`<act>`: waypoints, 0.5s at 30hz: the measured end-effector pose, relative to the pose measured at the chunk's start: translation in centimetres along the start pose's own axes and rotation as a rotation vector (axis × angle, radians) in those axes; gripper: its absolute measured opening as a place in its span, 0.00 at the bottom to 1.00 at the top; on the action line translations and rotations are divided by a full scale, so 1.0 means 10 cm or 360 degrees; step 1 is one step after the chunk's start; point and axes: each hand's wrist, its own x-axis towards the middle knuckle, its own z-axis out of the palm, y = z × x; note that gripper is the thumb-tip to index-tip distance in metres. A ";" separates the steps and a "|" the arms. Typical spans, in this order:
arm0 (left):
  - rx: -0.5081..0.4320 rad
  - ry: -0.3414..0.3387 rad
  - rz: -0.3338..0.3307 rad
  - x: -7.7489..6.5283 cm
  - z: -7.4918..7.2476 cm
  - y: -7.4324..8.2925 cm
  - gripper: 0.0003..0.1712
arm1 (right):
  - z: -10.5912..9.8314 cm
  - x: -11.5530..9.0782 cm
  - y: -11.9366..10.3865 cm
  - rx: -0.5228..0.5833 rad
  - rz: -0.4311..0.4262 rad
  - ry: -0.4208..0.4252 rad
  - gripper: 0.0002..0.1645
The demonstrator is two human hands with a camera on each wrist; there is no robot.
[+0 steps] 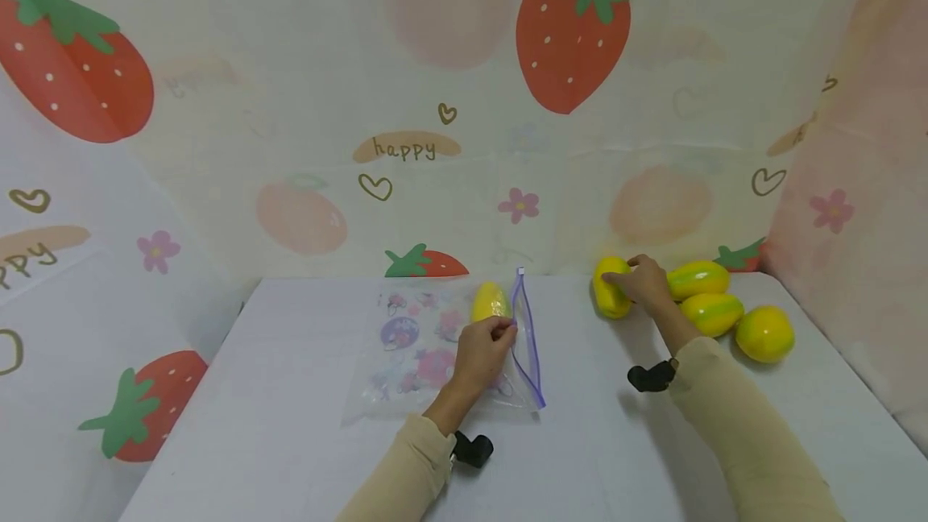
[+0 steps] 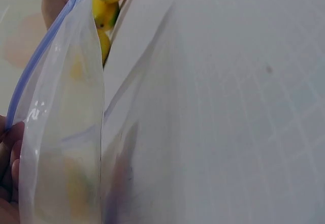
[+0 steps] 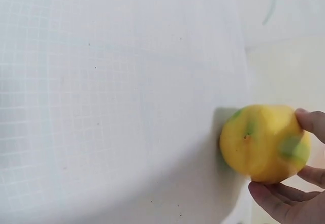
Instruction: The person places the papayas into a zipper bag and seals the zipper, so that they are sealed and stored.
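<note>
My left hand [image 1: 474,354] pinches the edge of a clear zip bag [image 1: 384,393] beside its purple zip strip [image 1: 532,337]. Pink and purple prints cover the bag, which lies with its mouth toward the right. Inside it, near the mouth, is a yellow fruit [image 1: 490,300], partly hidden by my hand. Farther right, my right hand [image 1: 648,287] grips another yellow fruit [image 1: 609,288] at the table's back edge. In the right wrist view this fruit [image 3: 264,142] shows green patches and a small stem mark, with thumb and fingers around it.
Several more yellow fruits with green streaks sit at the back right: one fruit [image 1: 699,279] behind, a second fruit [image 1: 714,314] in front of it, and a rounder-looking fruit [image 1: 765,334]. A printed cloth wall [image 1: 464,208] rises behind the white table [image 1: 275,441].
</note>
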 end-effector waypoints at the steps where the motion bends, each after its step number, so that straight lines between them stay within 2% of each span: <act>1: 0.0001 0.0004 -0.0001 0.00 0.00 0.00 0.10 | 0.00 0.00 0.00 0.0001 0.0001 0.0003 0.46; 11: 0.0002 0.0016 0.0012 0.01 -0.01 0.02 0.10 | 0.02 -0.11 0.01 0.0084 -0.0063 -0.0039 0.47; 15: -0.0003 0.0011 0.0007 0.00 -0.01 0.03 0.10 | 0.02 -0.15 0.01 0.0211 -0.0069 -0.0057 0.47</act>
